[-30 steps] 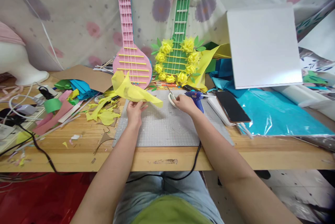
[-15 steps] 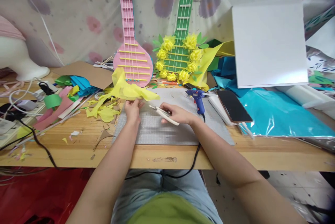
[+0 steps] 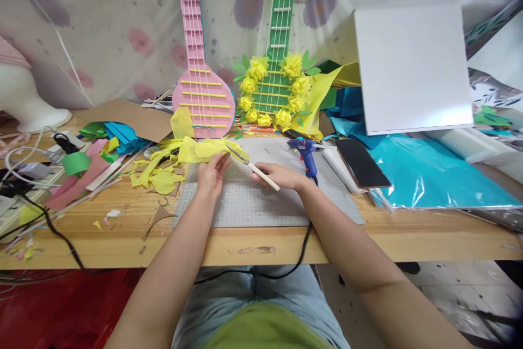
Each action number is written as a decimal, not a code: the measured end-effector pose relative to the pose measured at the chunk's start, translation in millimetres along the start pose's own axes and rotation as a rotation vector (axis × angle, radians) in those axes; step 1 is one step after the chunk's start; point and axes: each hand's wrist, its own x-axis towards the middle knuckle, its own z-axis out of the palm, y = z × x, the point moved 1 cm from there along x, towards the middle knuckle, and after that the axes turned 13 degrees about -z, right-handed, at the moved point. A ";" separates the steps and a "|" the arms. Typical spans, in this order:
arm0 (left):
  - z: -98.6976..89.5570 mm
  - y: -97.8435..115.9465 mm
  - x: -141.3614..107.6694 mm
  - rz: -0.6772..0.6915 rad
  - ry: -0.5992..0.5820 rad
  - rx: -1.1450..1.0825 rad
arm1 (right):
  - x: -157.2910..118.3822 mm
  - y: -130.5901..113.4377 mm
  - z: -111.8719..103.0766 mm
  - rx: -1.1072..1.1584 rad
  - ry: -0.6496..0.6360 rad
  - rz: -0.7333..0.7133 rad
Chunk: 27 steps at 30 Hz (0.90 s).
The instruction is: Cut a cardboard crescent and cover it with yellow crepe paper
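My left hand (image 3: 212, 173) pinches the lower edge of a thin yellow crepe paper strip (image 3: 200, 150) above the grey cutting mat (image 3: 245, 213). In my right hand (image 3: 279, 176) is a pair of scissors (image 3: 263, 176) with white handles. Their blades point up and left, and lie at the right part of the yellow paper, near my left fingertips. Whether the blades are cutting into it I cannot tell. Behind the paper a pink paper guitar (image 3: 204, 96) leans on the wall, beside a green one (image 3: 278, 79) ringed with yellow paper flowers.
A blue glue gun (image 3: 307, 155) stands on the mat's right side, its black cable running off the front edge. Further right are a phone (image 3: 363, 164), blue wrapped paper (image 3: 441, 175) and a white board (image 3: 412, 66). Yellow scraps (image 3: 159, 177) and a power strip (image 3: 36, 191) lie left.
The yellow paper has come down and is spread flatter between my hands. The scissors have swung upward, with their blades now at the paper. The view has shifted slightly.
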 end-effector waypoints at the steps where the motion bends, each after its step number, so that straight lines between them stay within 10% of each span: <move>1: 0.8 0.3 -0.8 0.015 -0.003 0.012 | -2.1 0.0 -2.0 0.096 -0.036 -0.006; 27: 6.1 -10.0 -6.9 -0.026 -0.073 0.144 | -8.0 14.6 -7.1 0.282 -0.134 -0.085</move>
